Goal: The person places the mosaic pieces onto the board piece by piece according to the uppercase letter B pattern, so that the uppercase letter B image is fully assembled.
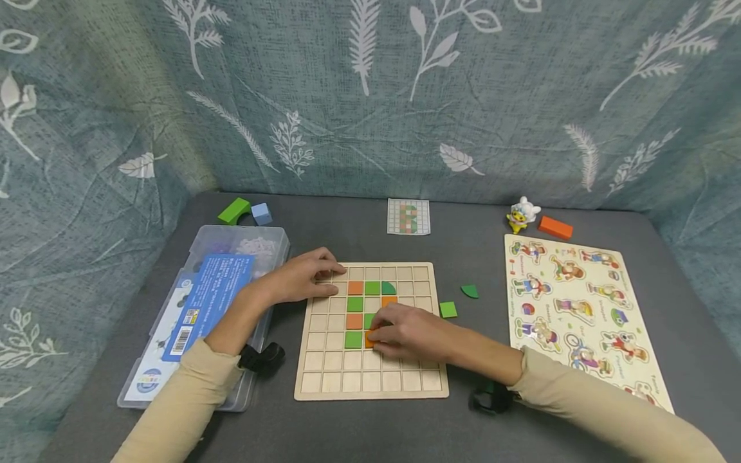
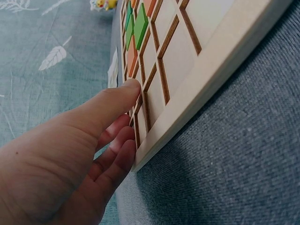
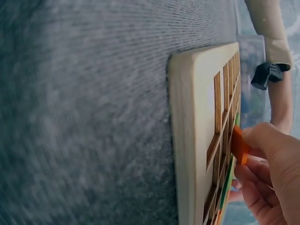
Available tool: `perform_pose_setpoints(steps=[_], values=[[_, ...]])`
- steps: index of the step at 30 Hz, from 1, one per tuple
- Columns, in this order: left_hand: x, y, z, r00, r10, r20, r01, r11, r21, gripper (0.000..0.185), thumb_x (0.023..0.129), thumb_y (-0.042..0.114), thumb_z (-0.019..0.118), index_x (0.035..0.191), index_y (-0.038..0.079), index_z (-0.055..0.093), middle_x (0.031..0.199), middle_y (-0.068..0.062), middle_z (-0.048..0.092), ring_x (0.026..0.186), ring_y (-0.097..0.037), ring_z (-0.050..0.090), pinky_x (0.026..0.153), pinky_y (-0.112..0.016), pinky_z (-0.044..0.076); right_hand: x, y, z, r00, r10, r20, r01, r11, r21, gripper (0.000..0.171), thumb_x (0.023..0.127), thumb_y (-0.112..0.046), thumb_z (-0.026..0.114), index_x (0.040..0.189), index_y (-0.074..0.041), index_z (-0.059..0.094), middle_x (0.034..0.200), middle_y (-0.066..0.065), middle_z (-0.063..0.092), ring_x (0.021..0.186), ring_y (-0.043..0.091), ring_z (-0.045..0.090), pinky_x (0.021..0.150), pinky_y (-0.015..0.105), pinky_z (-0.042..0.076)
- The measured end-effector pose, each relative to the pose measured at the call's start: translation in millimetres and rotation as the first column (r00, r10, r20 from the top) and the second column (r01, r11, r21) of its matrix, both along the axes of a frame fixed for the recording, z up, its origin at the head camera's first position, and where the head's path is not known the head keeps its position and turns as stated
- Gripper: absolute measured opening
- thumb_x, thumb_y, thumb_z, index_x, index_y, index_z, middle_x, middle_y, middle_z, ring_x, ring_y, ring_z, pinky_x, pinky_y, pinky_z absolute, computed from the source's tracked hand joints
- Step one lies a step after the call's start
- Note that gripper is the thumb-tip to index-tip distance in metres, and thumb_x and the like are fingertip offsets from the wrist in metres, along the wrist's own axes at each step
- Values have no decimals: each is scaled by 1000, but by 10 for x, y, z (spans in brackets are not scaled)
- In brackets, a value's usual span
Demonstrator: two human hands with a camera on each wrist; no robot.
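A square wooden grid board (image 1: 324,381) lies on the dark table. My left hand (image 1: 301,276) rests at its far left corner, fingers relaxed; in the left wrist view the thumb (image 2: 129,89) touches the grid. My right hand (image 1: 408,331) is over the middle of the board. Its thumb and fingers pinch an orange tile (image 3: 240,146), which stands tilted at a cell in the right wrist view. Set in cells are green tiles (image 1: 353,339), orange-red tiles (image 1: 354,288) and a dark green quarter-round tile (image 1: 388,288). The right hand hides part of the pattern.
Right of the board lie a green square tile (image 1: 448,310) and a green quarter-round tile (image 1: 469,291). A pattern card (image 1: 408,217) lies behind. A plastic case (image 1: 197,308) is at left, a picture puzzle board (image 1: 579,315) at right. Blocks (image 1: 234,211) and a toy figure (image 1: 521,214) stand farther back.
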State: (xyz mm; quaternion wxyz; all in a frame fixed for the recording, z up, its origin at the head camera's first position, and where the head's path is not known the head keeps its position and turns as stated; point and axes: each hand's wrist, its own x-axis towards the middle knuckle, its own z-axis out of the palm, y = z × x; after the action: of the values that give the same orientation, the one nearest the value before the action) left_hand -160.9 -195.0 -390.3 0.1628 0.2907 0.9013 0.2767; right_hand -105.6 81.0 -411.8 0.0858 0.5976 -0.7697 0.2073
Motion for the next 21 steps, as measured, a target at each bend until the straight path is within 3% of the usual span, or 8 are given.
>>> perform_pose_setpoints(steps=[21], values=[[-15,-8,-20,1000,-7,-10,7,1000,5,38,93,21,66,128,6,63,115,-9,55,106,-24,60,93,-42,50,32,-25,-4,999,-36,33,34,997,68,12,91,-19,69,99,-13,75,99,-1,66,90,9,60,80,18,51]])
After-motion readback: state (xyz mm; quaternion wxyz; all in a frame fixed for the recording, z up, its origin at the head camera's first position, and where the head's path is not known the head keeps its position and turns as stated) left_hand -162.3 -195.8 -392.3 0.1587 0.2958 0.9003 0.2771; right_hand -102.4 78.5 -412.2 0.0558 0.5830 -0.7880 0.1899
